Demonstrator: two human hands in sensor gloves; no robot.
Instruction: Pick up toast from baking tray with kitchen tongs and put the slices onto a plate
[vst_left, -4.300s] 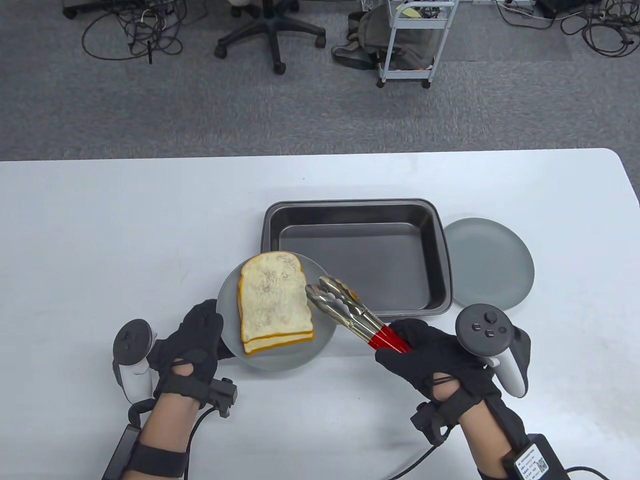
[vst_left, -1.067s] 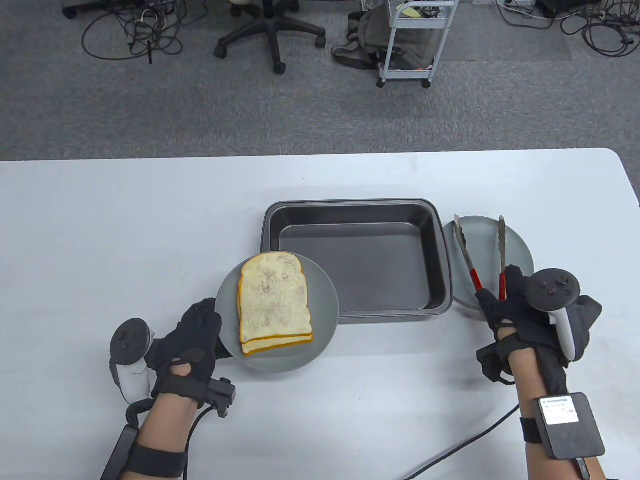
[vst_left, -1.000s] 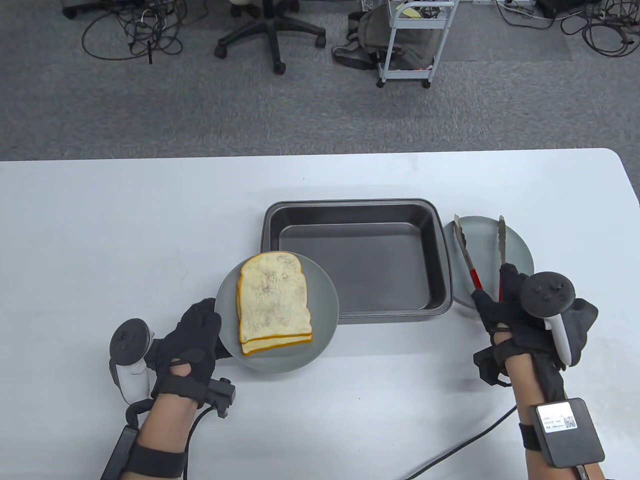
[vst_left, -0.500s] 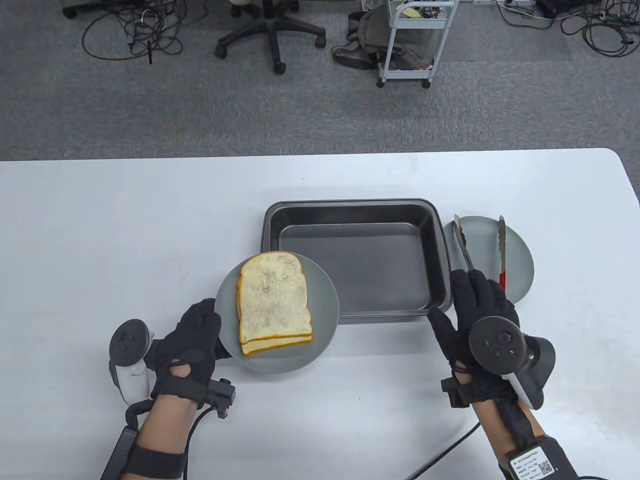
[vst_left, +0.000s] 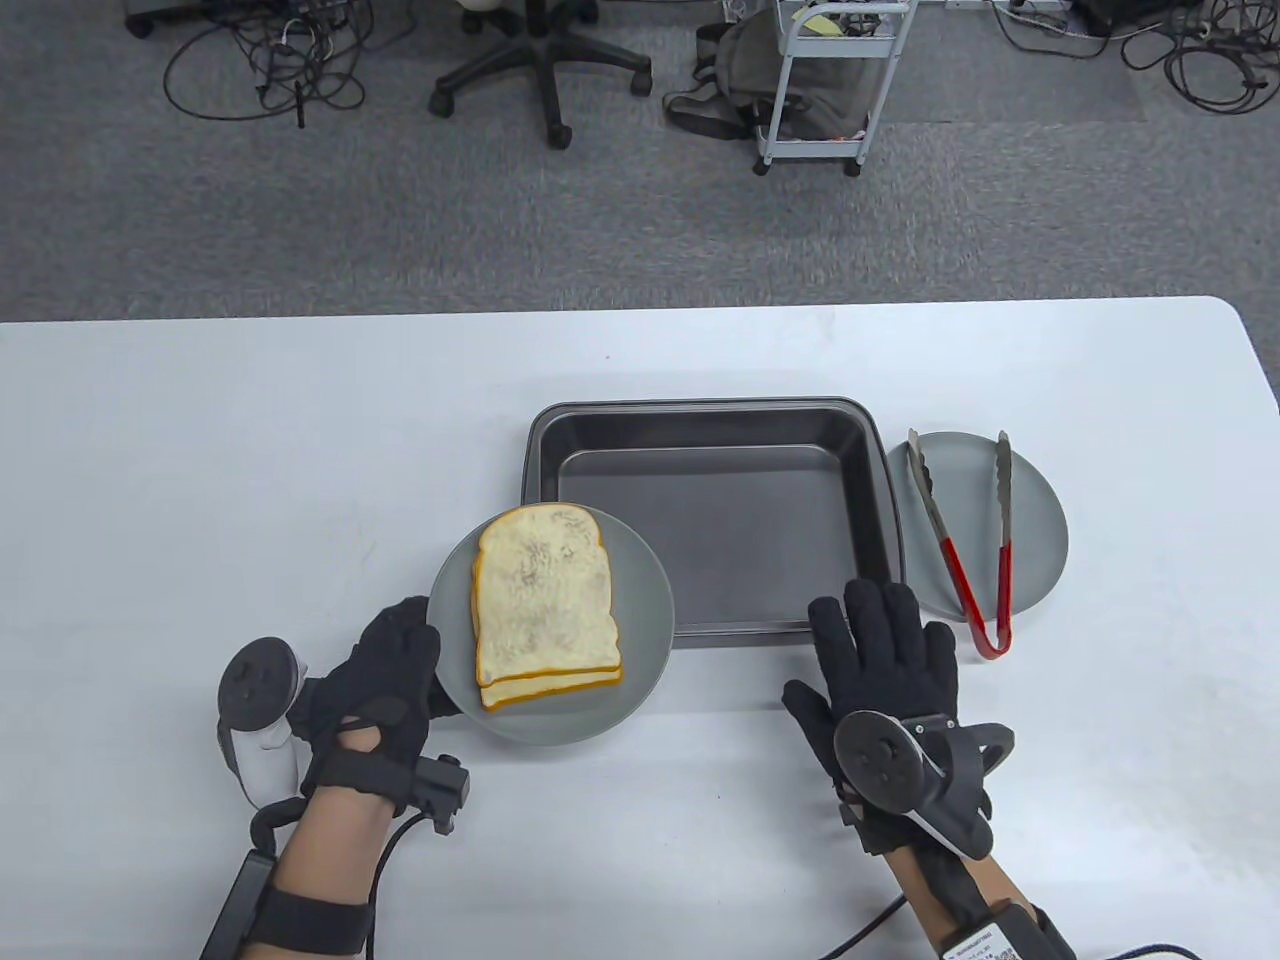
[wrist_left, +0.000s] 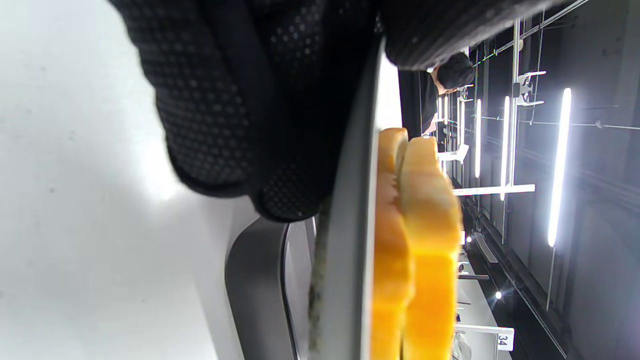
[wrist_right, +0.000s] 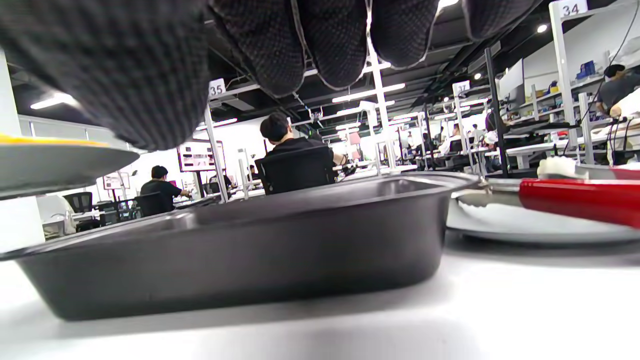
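Note:
Two toast slices (vst_left: 545, 600) lie stacked on a grey plate (vst_left: 650, 590) at the front left of the baking tray (vst_left: 720, 500), which holds nothing. My left hand (vst_left: 425, 665) grips this plate's left rim; in the left wrist view the fingers (wrist_left: 240, 125) lie under the plate (wrist_left: 350, 250) and the toast (wrist_left: 425, 240) shows edge-on. The red-handled tongs (vst_left: 965, 545) lie spread apart on a second grey plate (vst_left: 1040, 520) right of the tray. My right hand (vst_left: 885, 640) lies flat on the table with straight fingers at the tray's front edge, holding nothing.
The right wrist view looks low across the table at the tray's wall (wrist_right: 240, 255), with the tongs' red handle (wrist_right: 575, 200) on the right plate (wrist_right: 525, 227). An office chair (vst_left: 545, 60) and a cart (vst_left: 830, 80) stand on the floor beyond the table.
My right hand let go of the tongs on the right plate, then moved left and down onto the table in front of the tray. The left hand still holds the toast plate.

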